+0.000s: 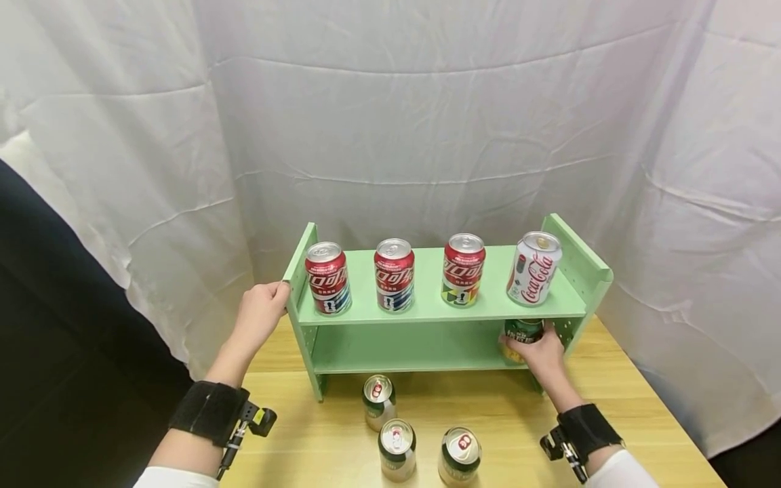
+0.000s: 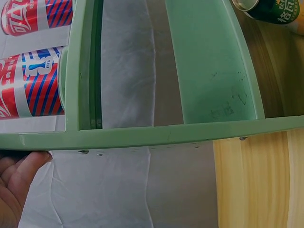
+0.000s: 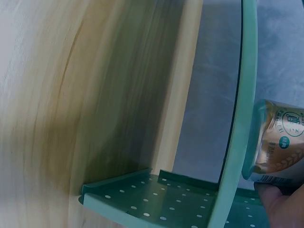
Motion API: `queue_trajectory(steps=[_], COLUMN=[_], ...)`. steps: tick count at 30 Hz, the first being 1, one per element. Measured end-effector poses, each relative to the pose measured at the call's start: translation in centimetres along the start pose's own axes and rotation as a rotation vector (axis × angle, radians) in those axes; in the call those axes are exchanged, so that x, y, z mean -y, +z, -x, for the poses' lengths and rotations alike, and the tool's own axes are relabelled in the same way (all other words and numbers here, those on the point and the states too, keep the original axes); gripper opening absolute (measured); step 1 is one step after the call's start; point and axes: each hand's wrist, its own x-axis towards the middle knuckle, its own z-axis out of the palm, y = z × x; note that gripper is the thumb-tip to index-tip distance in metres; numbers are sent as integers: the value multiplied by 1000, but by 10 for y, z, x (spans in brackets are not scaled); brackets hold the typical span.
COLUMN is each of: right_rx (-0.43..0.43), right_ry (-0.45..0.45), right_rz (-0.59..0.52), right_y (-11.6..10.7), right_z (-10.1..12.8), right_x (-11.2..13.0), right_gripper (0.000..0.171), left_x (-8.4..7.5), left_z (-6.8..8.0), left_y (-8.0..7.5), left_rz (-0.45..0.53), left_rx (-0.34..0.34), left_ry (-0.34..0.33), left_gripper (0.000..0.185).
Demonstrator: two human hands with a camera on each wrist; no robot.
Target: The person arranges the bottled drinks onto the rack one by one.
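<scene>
My right hand (image 1: 543, 349) grips a green-and-gold can (image 1: 523, 331) at the right end of the lower shelf. In the right wrist view the can's gold side (image 3: 285, 140) shows right at the shelf edge, with the thumb (image 3: 268, 194) along it. At the other end, my left hand (image 1: 262, 308) holds the upper left side panel (image 1: 299, 261) of the light green two-tier rack (image 1: 390, 344); its fingers (image 2: 33, 161) are partly hidden by the panel in the left wrist view.
On the upper shelf stand three red Coca-Cola cans (image 1: 328, 279) (image 1: 394, 276) (image 1: 464, 271) and a white one (image 1: 534, 270). Three green-and-gold cans (image 1: 379, 403) (image 1: 397, 451) (image 1: 459, 455) stand on the wooden table (image 1: 293, 434) before the rack. White cloth (image 1: 427, 122) hangs behind.
</scene>
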Motion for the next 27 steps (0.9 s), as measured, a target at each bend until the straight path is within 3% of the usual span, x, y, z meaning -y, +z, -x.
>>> queue_trajectory(steps=[11,19,22,27], right_rx=[109,175,166,51], right_ry=[74,104,57,-12], right_rz=[-108,-46,23,85], right_y=[-3,-4,-4,2], right_z=[-8,-3,2,16], right_x=[1,-6,-10,-13], right_gripper=[97,88,87,95], left_x=[-1,0,1,1], left_z=[0,0,0,0], left_y=[-1,0,1,1], left_rz=[5,-20,-21,-10], left_rx=[-6,-18,-23,-13], left_ry=[8,15,20,15], left_gripper=[41,42,42,41])
